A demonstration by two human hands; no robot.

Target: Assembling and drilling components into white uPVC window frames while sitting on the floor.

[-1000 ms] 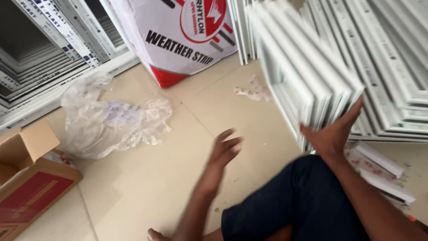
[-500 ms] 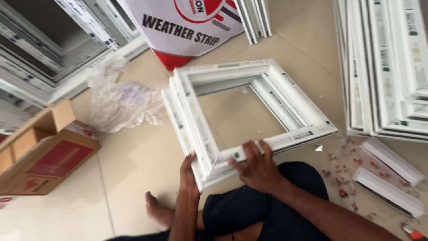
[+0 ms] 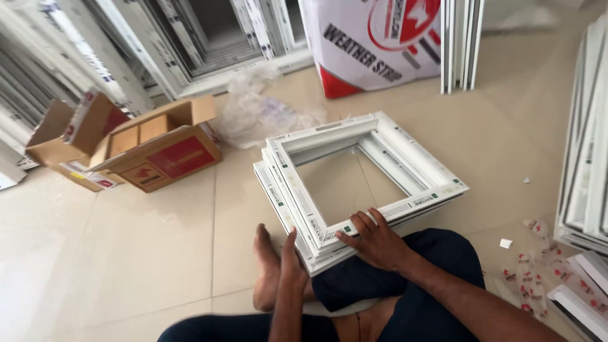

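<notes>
A stack of square white window frames lies flat on the tiled floor in front of my crossed legs. My right hand rests palm down on the near corner of the top frame, fingers spread along its edge. My left hand presses against the stack's near left side, thumb up, fingers hidden behind the frames. My bare foot sits just left of that hand.
An open cardboard box lies to the left, crumpled clear plastic behind the frames. A white and red sack stands at the back. More white frames lean on the right and far left. Paper scraps litter the right floor.
The frame I gripped upright at the right a second ago now lies flat on the floor stack. Both hands have settled at its near corner, and the view has shifted left.
</notes>
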